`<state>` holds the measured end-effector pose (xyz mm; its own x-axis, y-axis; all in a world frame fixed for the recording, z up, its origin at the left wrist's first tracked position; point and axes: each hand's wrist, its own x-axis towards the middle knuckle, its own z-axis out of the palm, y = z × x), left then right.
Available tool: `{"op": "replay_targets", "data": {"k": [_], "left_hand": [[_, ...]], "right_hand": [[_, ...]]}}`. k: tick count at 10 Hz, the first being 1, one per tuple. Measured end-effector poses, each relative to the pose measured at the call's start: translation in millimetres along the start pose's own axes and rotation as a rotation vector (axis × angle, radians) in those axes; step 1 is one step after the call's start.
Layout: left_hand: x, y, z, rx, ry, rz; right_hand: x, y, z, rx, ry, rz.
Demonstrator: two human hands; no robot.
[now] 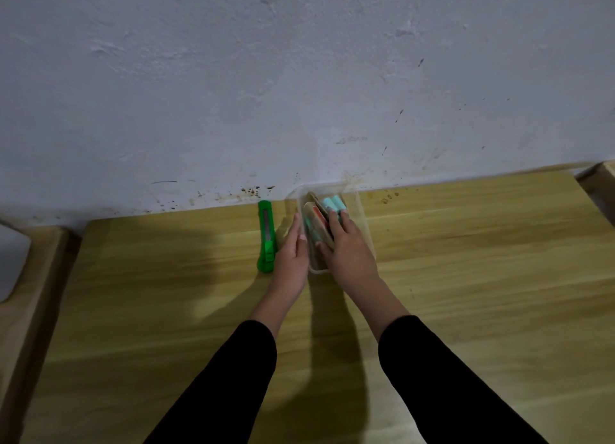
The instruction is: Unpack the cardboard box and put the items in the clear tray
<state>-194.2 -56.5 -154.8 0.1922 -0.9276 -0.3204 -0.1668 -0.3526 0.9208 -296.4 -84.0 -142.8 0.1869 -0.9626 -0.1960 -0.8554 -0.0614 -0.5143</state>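
- Clear tray (pixel 361 210) sits on the wooden table (pixel 482 260) at the far edge by the wall; both hands are at it.
- Left hand (pixel 293 257) lies flat against the tray's outer left wall, fingers straight and together, thumb hidden; it braces rather than clamps, nothing held.
- Right hand (pixel 347 250) reaches into the tray from the near end, fingers spread over the contents, palm down. Cannot tell if it is pinching anything or just pressing.
- Under the right fingers: a brown cardboard box (pixel 316 219), small and flat, lying inside the tray itself, with a red patch showing. Whether it is emptied is unclear.
- Beyond the right fingertips: pale blue cylinders (pixel 334 204), at least two, lying side by side at the far end of the tray. Another bluish piece shows just by the left fingertips; blurred.
- Green utility knife (pixel 267 237) lies just outside the left hand, on the table, untouched, blade state too small to read.
- Handling judgement: the tray looks like thin, light plastic, likely to slide or flex if pushed, so steadying its side wall makes sense.
- Cylinders look smooth and round, likely to roll; best pinched across the middle, one or two at a time.
- The box looks light and stiffish, crushable; take it by its long edges, not the flap.
- Progress judgement: late, items mostly in the tray.
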Motion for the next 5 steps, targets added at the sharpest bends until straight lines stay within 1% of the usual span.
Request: {"op": "replay_targets", "data": {"k": [1,2,3,4,5], "left_hand": [[0,1,0,0.017,-0.002,0.001],[0,11,-3,0.119,-0.02,-0.009],[0,24,-9,0.272,-0.075,-0.02],[-12,42,-24,0.71,-0.151,0.026],[-49,49,-41,0.95,-0.183,0.059]], "right_hand": [[-1,0,-1,-0.001,-0.004,0.009],[0,-2,-5,0.021,-0.058,0.033],[2,-2,-12,0.017,-0.126,0.07],[-5,-4,-26,-0.02,-0.192,0.097],[-42,-7,-35,-0.033,-0.16,0.066]]}}
